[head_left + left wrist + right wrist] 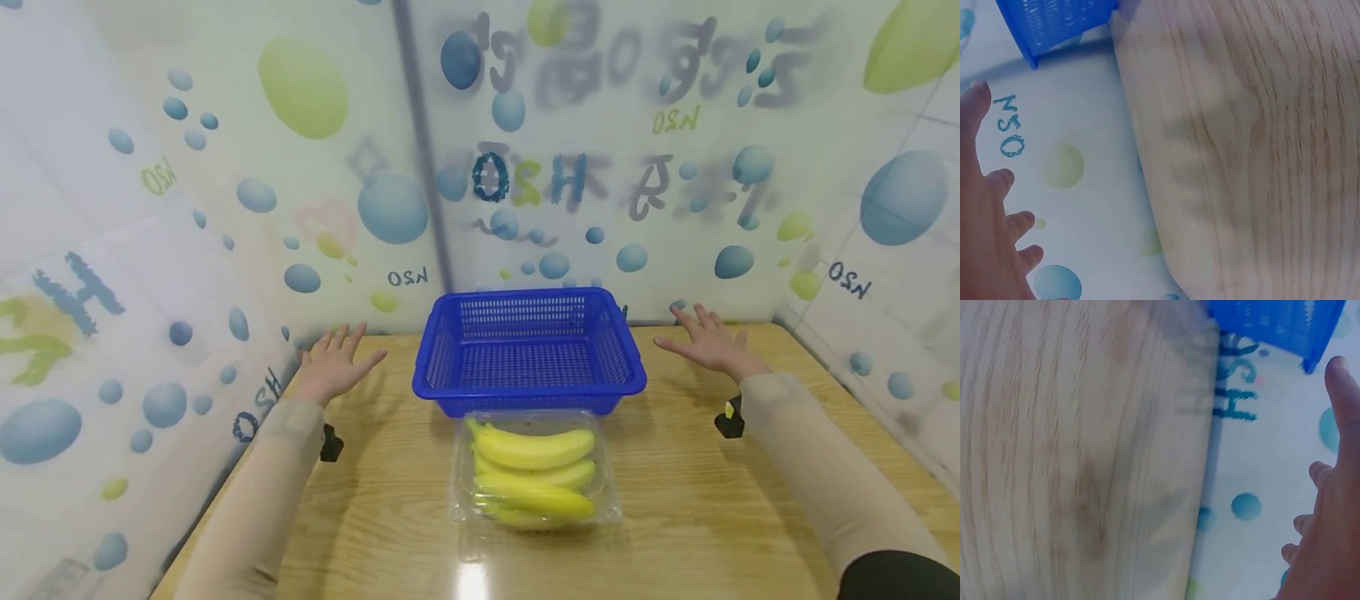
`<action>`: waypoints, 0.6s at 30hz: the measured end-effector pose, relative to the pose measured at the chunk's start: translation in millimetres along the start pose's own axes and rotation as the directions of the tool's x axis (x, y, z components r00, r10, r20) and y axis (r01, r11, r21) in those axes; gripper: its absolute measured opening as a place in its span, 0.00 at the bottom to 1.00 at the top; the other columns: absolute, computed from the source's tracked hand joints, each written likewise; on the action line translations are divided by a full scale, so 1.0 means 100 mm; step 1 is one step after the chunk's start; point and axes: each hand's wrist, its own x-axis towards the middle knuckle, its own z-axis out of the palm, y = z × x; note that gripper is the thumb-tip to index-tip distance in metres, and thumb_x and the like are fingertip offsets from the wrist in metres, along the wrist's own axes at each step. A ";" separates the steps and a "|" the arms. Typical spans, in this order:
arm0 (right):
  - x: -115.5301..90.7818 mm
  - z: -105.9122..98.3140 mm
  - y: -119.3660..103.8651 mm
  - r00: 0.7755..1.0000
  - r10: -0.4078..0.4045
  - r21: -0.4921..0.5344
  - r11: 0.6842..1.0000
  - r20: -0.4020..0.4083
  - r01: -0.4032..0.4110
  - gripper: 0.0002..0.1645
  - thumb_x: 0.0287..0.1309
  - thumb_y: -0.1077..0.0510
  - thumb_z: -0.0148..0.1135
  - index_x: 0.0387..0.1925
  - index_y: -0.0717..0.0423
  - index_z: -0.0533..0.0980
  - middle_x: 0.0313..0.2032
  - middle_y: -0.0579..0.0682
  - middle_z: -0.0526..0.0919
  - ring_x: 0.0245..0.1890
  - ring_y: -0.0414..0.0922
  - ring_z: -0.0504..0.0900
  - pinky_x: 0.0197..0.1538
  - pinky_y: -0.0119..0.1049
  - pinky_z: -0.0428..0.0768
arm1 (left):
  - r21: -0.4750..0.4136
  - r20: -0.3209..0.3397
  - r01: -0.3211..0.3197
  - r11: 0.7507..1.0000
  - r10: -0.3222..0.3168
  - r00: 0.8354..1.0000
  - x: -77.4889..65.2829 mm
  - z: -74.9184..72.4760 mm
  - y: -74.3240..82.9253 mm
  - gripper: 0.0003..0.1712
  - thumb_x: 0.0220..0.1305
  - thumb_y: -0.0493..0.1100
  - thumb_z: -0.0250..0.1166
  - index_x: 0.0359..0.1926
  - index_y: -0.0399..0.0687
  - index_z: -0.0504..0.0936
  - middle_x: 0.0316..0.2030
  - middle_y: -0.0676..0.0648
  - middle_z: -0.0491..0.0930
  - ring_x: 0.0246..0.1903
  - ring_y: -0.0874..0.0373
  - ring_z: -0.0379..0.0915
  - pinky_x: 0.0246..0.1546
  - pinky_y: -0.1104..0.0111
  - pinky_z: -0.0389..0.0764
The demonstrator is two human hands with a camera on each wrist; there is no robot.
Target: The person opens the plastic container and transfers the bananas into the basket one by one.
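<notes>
In the head view my left hand (pixel 333 364) is held over the table's left side with its fingers spread, touching nothing that I can see. My right hand (pixel 708 340) mirrors it on the other side, fingers apart and holding nothing. Between them a blue plastic basket (pixel 528 390) with slotted walls stands at the back of the table; nothing lies in it. In front of the basket sits a clear plastic box (pixel 609 500) with several yellow bananas (pixel 532 448) inside. Both wrist views show spread fingers and a corner of the basket (pixel 1063 22).
The wooden table (pixel 390 517) has a light grain and cut-off back corners. Behind and beside it hang pale curtains (pixel 337 167) printed with blue and green dots and lettering. Small black wrist devices (pixel 331 443) sit at both wrists.
</notes>
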 end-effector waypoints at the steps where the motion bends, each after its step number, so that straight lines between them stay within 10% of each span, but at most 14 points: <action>1: -0.01 0.00 -0.02 1.000 -0.009 0.010 1.000 -0.006 0.009 0.56 0.62 0.25 0.43 0.75 0.54 0.39 0.71 0.73 0.32 0.68 0.75 0.32 0.53 0.81 0.30 | -0.013 -0.010 -0.013 1.000 0.013 1.000 0.00 0.00 0.00 0.54 0.61 0.80 0.37 0.76 0.51 0.44 0.74 0.34 0.42 0.71 0.33 0.33 0.61 0.31 0.37; 9: -0.20 0.02 -0.27 0.988 -0.138 0.186 0.971 -0.065 0.147 0.48 0.70 0.38 0.45 0.75 0.60 0.38 0.71 0.73 0.33 0.69 0.72 0.34 0.59 0.76 0.39 | -0.243 -0.050 -0.065 0.968 0.055 0.997 -0.14 -0.03 0.10 0.52 0.64 0.75 0.43 0.77 0.50 0.41 0.72 0.31 0.49 0.69 0.32 0.45 0.64 0.38 0.51; 18: -0.56 0.14 -0.63 0.940 -0.273 0.384 0.861 -0.205 0.334 0.43 0.70 0.51 0.52 0.74 0.62 0.43 0.73 0.69 0.38 0.72 0.66 0.35 0.64 0.71 0.41 | -0.526 -0.059 -0.002 0.851 -0.034 0.998 -0.48 0.08 0.27 0.48 0.67 0.71 0.46 0.76 0.46 0.47 0.69 0.34 0.58 0.67 0.37 0.54 0.62 0.41 0.59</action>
